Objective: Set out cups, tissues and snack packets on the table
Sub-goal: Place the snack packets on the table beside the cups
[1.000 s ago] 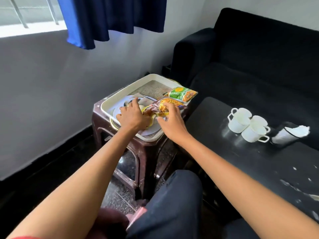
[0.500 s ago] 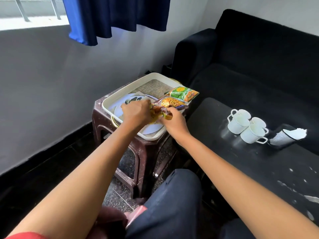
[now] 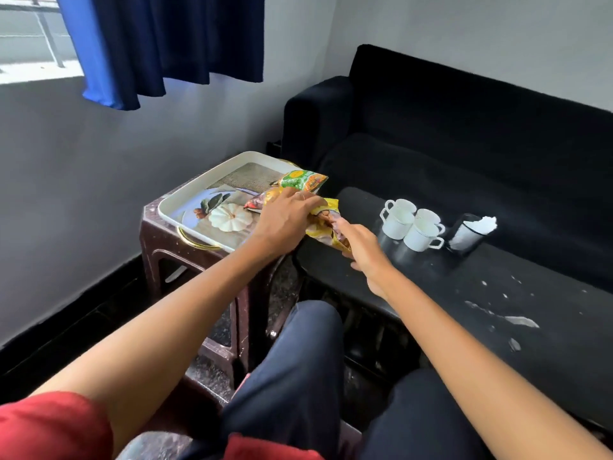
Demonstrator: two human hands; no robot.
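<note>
1. Yellow foil marked the snack packet (image 3: 326,224) that both hands carried; a second before it had lain on the white tray (image 3: 212,182), and now it hung over the gap between the brown stool (image 3: 159,240) and the near-left corner of the black worktop (image 3: 431,280).
2. The left hand (image 3: 285,220) curled over the packet's far end, fingers wrapped on it; the right hand (image 3: 360,250) pinched its near end between thumb and fingertips.
3. With the packet lifted away, the tray's printed picture showed where the hands had covered it before.
4. Two packets remained at the tray's right edge: a green one (image 3: 302,179) and an orange-brown one (image 3: 265,200), partly hidden under the left hand.
5. Three white cups (image 3: 413,224) stood clustered on the worktop, touching, with the dark tissue holder (image 3: 469,232) just to their right.
6. I judged the cups and tissues done, and the first packet mid-transfer; it likely belonged in the bare space near the cups.
7. The foil looked slippery and crinkly, so a loose pinch might let it sag.
</note>
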